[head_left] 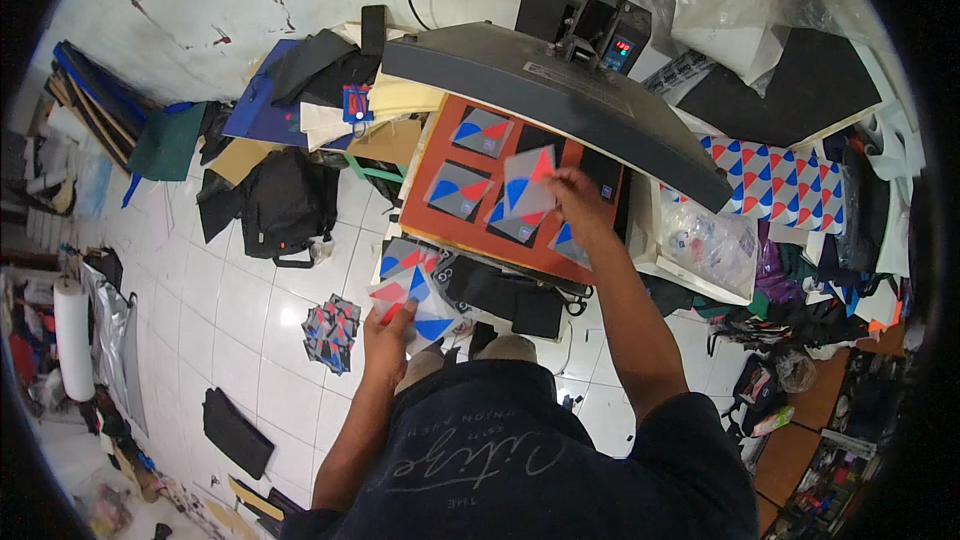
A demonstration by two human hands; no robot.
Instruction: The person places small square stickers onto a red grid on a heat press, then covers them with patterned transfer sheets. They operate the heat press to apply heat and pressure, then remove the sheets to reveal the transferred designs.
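My left hand (384, 340) grips a bundle of printed transfer sheets (434, 308) in grey, red and blue, held in front of the heat press. Over the orange lower bed (417, 212), my right hand (578, 202) pinches a single transfer sheet (526, 185) by its right edge. Beneath and around it lie several dark fabric pieces; some, such as the one at the left (458, 190), bear a sheet with the same pattern. Whether the held sheet touches the piece below, I cannot tell. The press's dark upper plate (480, 58) is raised behind the bed.
A lit control box (618, 52) sits behind the raised plate. Patterned sheets (775, 180) and a plastic bag (712, 245) lie to the right. A heap of printed pieces (331, 333), a black backpack (290, 205) and folded black cloth (238, 432) rest on the tiled floor.
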